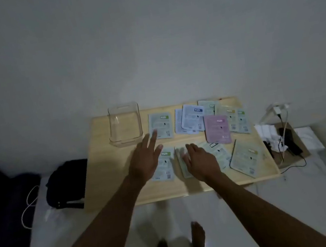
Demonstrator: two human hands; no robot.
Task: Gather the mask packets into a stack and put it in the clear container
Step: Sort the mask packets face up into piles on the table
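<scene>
head view: both hands were over the near-left part of the tabletop (110, 173), fingers spread, nothing gripped. left hand (145, 159) hovered over a pale green packet (165, 165) near the front edge, its fingertips reaching toward another green packet (161, 125) beside the clear container (124, 124) at the back-left corner. right hand (200, 160) lay flat on the next packet (182, 162) over, palm down — contact looked likely, can't confirm. packets were still scattered flat, none in the container; most lay to the right: a blue pair (191, 119), a pink one (217, 129), more green toward the back-right corner, a large one (245, 158) at the front-right. long axes ran roughly front-to-back. right hand was nearer the bulk — the left was nearer the container.
</scene>
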